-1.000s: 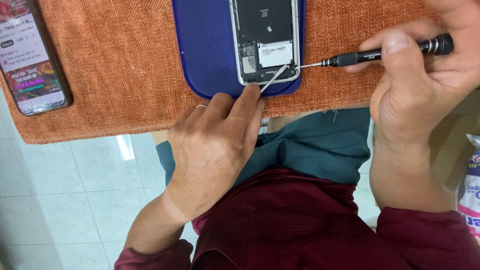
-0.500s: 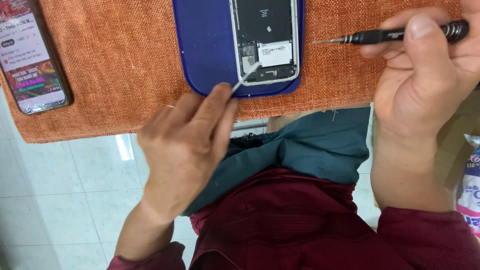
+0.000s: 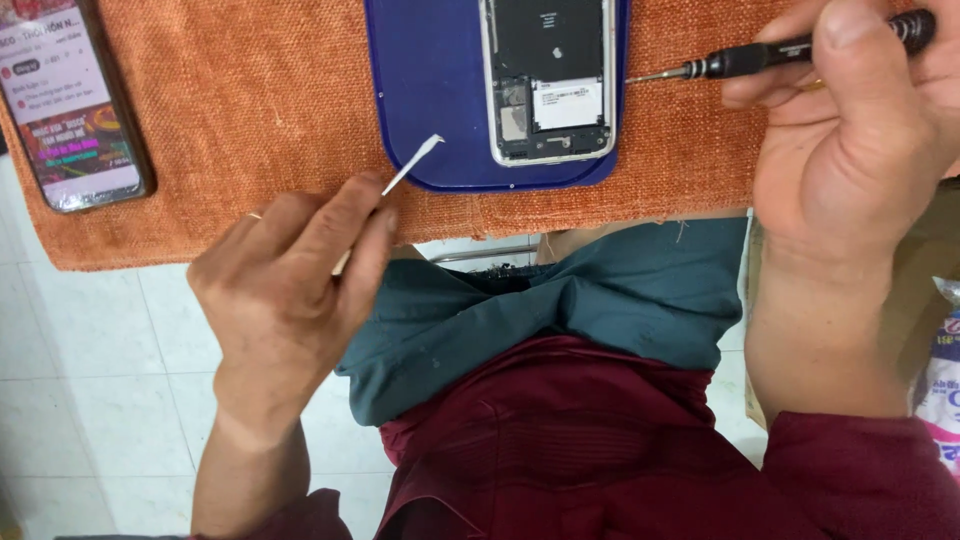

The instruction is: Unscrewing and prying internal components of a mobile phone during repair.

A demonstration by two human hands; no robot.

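Tweezers [image 3: 412, 165] sit pinched in my left hand [image 3: 290, 290], thumb and forefinger pressed together on the shaft, the pale tip angled up and to the right. That tip lies over the lower left part of the blue tray [image 3: 425, 90], well short of the phone [image 3: 550, 80]; whether it touches the tray I cannot tell. I see the phone lying opened on the tray, back cover off, with a dark upper section, a white labelled block below it and small metal parts at its lower left corner.

My right hand [image 3: 850, 150] is up at the right edge, fingers closed around a black screwdriver [image 3: 780, 55]. I hold it nearly level, its thin metal tip pointing left and ending just beside the phone's right edge, apart from it.

Tray and phone rest on an orange cloth [image 3: 250, 110] that covers the worktop. A second phone [image 3: 70, 110] with a lit, colourful screen lies on the cloth at the far left, well apart from the tray. Below the cloth's edge I see a teal garment, maroon sleeves and white floor tiles. A white and pink packet [image 3: 940, 390] shows at the right edge.
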